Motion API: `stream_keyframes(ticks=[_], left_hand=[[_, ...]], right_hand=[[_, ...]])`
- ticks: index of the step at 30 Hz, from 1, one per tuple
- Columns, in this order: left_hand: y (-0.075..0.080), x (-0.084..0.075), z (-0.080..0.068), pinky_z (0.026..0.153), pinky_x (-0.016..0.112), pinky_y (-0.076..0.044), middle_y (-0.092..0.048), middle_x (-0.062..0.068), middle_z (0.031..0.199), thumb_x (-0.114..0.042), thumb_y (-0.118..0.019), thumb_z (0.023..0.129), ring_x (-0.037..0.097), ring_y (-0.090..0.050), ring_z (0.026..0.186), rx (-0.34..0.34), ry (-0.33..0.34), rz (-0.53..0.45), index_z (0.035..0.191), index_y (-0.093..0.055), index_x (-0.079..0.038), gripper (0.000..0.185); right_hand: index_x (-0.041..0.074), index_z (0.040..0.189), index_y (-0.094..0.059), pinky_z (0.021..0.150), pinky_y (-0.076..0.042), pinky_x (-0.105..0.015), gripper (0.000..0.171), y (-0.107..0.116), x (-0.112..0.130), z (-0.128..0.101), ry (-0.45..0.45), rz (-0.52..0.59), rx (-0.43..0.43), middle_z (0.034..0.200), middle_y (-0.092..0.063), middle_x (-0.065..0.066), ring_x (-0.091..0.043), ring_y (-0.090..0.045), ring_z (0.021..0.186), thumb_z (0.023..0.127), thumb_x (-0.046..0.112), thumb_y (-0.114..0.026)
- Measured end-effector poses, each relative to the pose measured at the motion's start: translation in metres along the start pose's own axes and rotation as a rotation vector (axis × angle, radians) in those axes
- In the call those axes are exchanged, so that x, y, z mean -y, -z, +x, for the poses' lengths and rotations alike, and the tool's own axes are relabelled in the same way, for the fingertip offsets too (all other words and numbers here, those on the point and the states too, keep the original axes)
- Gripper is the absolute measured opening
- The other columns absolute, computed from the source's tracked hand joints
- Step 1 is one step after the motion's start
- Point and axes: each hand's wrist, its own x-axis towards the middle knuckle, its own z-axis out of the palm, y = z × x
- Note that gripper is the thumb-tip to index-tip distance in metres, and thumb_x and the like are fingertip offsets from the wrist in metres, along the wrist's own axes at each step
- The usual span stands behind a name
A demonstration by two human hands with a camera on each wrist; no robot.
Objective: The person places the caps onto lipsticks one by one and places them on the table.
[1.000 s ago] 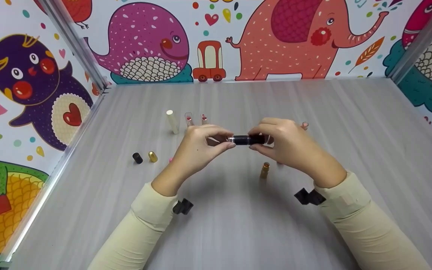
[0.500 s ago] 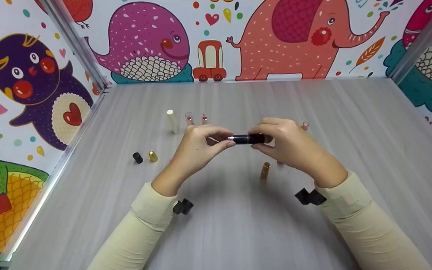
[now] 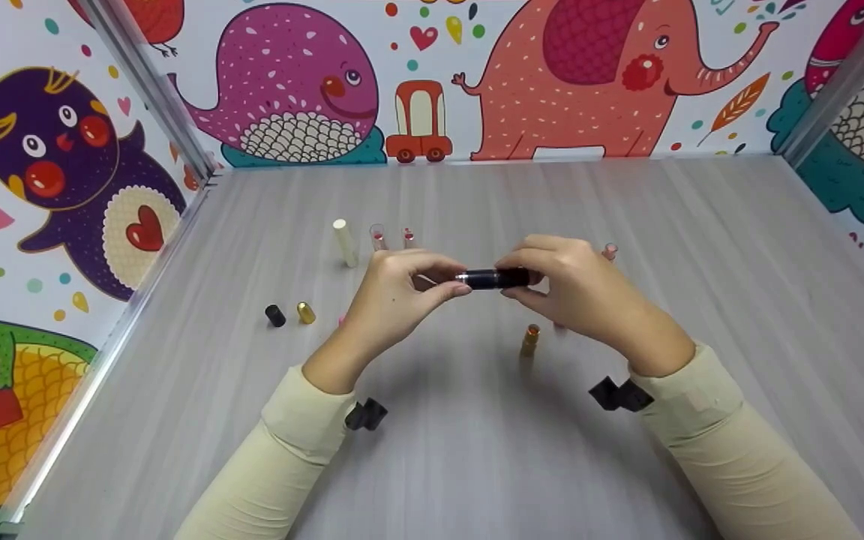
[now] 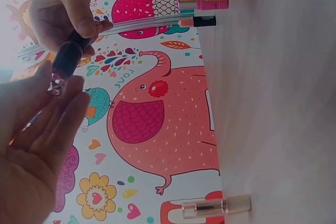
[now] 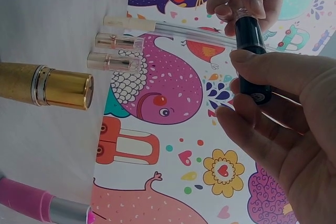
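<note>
Level above the table, a black lipstick tube [image 3: 493, 279] lies between both hands. My left hand [image 3: 402, 296] pinches its clear, shiny end with thumb and fingertips. At the other end, the right hand [image 3: 582, 296] grips the black part between thumb and fingers. The right wrist view shows a round pale label on the base of the black tube [image 5: 251, 59], beside the right fingers. In the left wrist view the same tube [image 4: 68, 59] slants, its clear end at the left fingertips.
Below the right hand stands a gold lipstick tube [image 3: 529, 341]. A black cap [image 3: 275, 316] and gold cap [image 3: 306, 313] are at left. Behind stand a cream tube [image 3: 345, 244] and two clear-topped lipsticks [image 3: 378, 238]. A pink-and-silver tube [image 5: 29, 203] shows in the right wrist view.
</note>
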Motion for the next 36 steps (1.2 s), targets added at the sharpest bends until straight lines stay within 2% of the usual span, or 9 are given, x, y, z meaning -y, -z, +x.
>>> stream_keyframes(ticks=[7,14,21,27,33,36], left_hand=[[0.0001,-0.0009,-0.0006,0.075,0.026,-0.063,-0.081,0.005,0.097,-0.008,-0.088,0.088,0.01,-0.076,0.081,-0.01,-0.001,-0.004,0.102,-0.083,-0.003,0.015],[-0.0004,-0.0006,-0.0012,0.075,0.032,-0.064,-0.081,0.005,0.097,-0.008,-0.088,0.088,0.01,-0.076,0.081,-0.024,0.001,0.003,0.101,-0.084,-0.003,0.015],[-0.0012,-0.0018,-0.0021,0.074,0.029,-0.064,-0.081,0.006,0.096,-0.009,-0.089,0.086,0.011,-0.076,0.08,-0.025,-0.013,0.004,0.1,-0.084,-0.003,0.016],[-0.0026,-0.002,-0.0021,0.075,0.036,-0.065,-0.081,0.007,0.095,-0.008,-0.09,0.085,0.011,-0.076,0.079,-0.017,0.006,-0.005,0.1,-0.083,-0.002,0.017],[-0.0031,-0.0022,-0.0016,0.076,0.029,-0.064,-0.081,0.01,0.097,-0.006,-0.089,0.086,0.012,-0.077,0.081,-0.019,-0.002,-0.011,0.102,-0.083,-0.001,0.018],[-0.0033,-0.0024,-0.0012,0.077,0.03,-0.065,-0.08,0.009,0.098,-0.007,-0.088,0.087,0.011,-0.076,0.083,-0.016,-0.004,-0.011,0.103,-0.083,-0.002,0.018]], right_hand=[[0.0,0.108,-0.08,0.07,-0.062,-0.029,0.027,0.0004,0.0021,0.0005,0.003,-0.01,0.003,0.094,-0.072,-0.007,-0.016,-0.069,0.079,0.083,-0.001,-0.09],[-0.001,0.107,-0.08,0.07,-0.063,-0.031,0.027,0.0005,0.0036,0.0011,0.01,0.002,-0.001,0.094,-0.073,-0.009,-0.018,-0.07,0.079,0.082,-0.002,-0.09],[0.0,0.105,-0.08,0.066,-0.061,-0.034,0.025,-0.0002,0.0027,0.0008,0.018,0.001,-0.007,0.095,-0.074,-0.008,-0.018,-0.071,0.081,0.082,-0.002,-0.09],[0.0,0.105,-0.08,0.067,-0.061,-0.032,0.025,-0.0003,0.0026,0.0006,0.022,-0.003,-0.014,0.095,-0.075,-0.007,-0.018,-0.071,0.081,0.082,-0.001,-0.091],[0.0,0.106,-0.079,0.071,-0.063,-0.031,0.026,-0.0001,0.002,0.0004,0.025,-0.005,-0.022,0.095,-0.074,-0.008,-0.018,-0.071,0.081,0.082,-0.002,-0.091],[0.0,0.106,-0.079,0.073,-0.063,-0.03,0.026,0.0002,0.002,-0.0001,0.008,-0.009,-0.017,0.095,-0.073,-0.008,-0.017,-0.072,0.082,0.082,0.0,-0.091]])
